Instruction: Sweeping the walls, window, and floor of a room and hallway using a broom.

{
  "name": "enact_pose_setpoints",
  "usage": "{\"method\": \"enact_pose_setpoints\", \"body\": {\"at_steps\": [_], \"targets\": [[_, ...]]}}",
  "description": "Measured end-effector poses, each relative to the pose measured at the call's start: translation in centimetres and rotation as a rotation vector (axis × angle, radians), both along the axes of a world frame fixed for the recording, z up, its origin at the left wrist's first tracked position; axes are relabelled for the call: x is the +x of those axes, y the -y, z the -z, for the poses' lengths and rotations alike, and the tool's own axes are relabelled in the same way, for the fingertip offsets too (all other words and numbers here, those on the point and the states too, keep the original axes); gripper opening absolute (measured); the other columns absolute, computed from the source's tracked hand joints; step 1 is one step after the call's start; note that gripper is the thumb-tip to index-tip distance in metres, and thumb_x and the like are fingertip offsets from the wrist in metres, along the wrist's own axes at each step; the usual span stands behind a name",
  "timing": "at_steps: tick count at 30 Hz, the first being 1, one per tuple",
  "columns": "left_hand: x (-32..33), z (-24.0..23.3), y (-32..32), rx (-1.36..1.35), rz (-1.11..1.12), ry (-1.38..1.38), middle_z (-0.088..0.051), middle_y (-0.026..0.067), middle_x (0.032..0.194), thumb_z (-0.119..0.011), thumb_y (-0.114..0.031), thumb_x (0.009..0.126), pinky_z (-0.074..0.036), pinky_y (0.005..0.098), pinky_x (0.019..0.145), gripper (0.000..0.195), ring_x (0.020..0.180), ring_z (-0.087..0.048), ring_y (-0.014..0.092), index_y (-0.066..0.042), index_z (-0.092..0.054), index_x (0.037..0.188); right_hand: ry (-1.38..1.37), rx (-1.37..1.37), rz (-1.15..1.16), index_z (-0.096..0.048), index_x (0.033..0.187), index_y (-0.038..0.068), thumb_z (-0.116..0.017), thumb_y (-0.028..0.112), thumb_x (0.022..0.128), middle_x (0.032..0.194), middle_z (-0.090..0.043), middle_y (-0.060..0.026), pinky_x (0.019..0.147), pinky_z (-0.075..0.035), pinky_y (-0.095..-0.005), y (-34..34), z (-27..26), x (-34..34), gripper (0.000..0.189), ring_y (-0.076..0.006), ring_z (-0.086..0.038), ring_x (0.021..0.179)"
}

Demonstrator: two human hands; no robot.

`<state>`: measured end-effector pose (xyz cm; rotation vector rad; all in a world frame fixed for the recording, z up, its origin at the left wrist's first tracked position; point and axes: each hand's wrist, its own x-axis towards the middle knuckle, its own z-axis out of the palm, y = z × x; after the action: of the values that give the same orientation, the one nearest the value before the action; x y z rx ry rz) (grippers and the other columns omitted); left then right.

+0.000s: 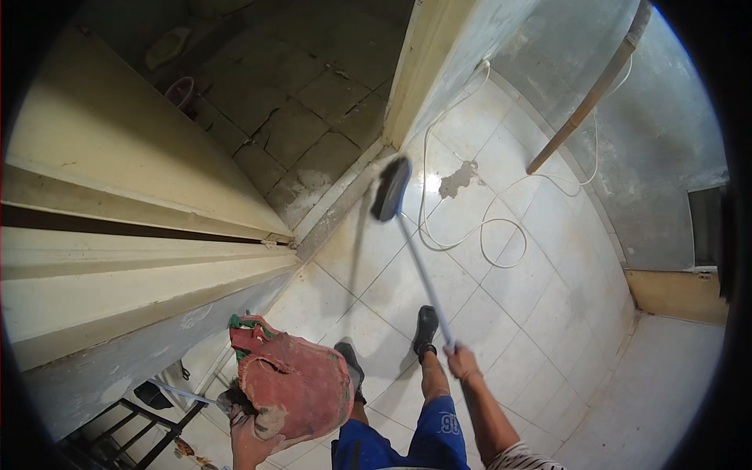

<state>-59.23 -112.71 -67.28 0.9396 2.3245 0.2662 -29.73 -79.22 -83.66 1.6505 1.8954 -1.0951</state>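
Observation:
My right hand [462, 363] is closed around the grey handle of a push broom. The blue-and-dark head of the broom [395, 191] is just above the tiled floor or touching it, near the doorway sill; I cannot tell which. My left hand [251, 435] grips a worn red fabric piece [299, 382] with green trim, perhaps a bag, which hangs beside my left leg. A dark grey bundle shows by the left fingers, partly hidden. A thin pale stick [179, 392] runs close to that hand; whether it is held is unclear.
A loose white cable [523, 235] curls over the floor tiles. A bamboo pole [578, 117] leans at the upper right. Near the broom is a grey patch [460, 179]. A cream door [135, 158] stands open by a darker tiled room. A black metal rack [147, 432] stands lower left.

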Motion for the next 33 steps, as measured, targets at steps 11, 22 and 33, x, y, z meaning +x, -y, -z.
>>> {"method": "enact_pose_setpoints", "body": {"at_steps": [11, 22, 33], "targets": [[1.5, 0.5, 2.6, 0.128, 0.108, -0.07, -0.057, 0.0103, 0.077, -0.07, -0.03, 0.048, -0.046, 0.0316, 0.056, 0.044, 0.067, -0.057, 0.026, -0.009, -0.055, 0.083, 0.171, 0.329, 0.108, -0.041, 0.091, -0.001, -0.034, 0.012, 0.079, 0.082, -0.055, -0.0239, 0.065, -0.044, -0.044, -10.3, 7.1, -8.9, 0.019, -0.0376, -0.054, 0.078], [2.1, -1.3, -2.6, -0.152, -0.15, -0.036, -0.056, 0.0106, 0.077, -0.073, -0.033, 0.042, -0.046, 0.0346, 0.06, 0.057, 0.068, -0.055, 0.03, -0.007, -0.053, 0.089, 0.597, 0.556, -0.206, -0.038, 0.096, -0.005, -0.036, 0.008, 0.079, 0.077, -0.056, -0.0212, 0.055, -0.049, -0.0365, -12.7, -0.4, 2.1, 0.021, -0.0296, -0.059, 0.067], [2.4, -1.0, -3.9, 0.057, -0.225, 0.088, -0.057, 0.0119, 0.08, -0.072, -0.031, 0.043, -0.047, 0.0352, 0.062, 0.062, 0.073, -0.057, 0.028, -0.005, -0.05, 0.094, 0.442, 0.545, -0.014, -0.046, 0.086, -0.003, -0.034, 0.01, 0.08, 0.074, -0.057, -0.0202, 0.059, -0.047, -0.0402, -19.0, 1.3, 1.0, 0.018, -0.0338, -0.057, 0.067]]}}
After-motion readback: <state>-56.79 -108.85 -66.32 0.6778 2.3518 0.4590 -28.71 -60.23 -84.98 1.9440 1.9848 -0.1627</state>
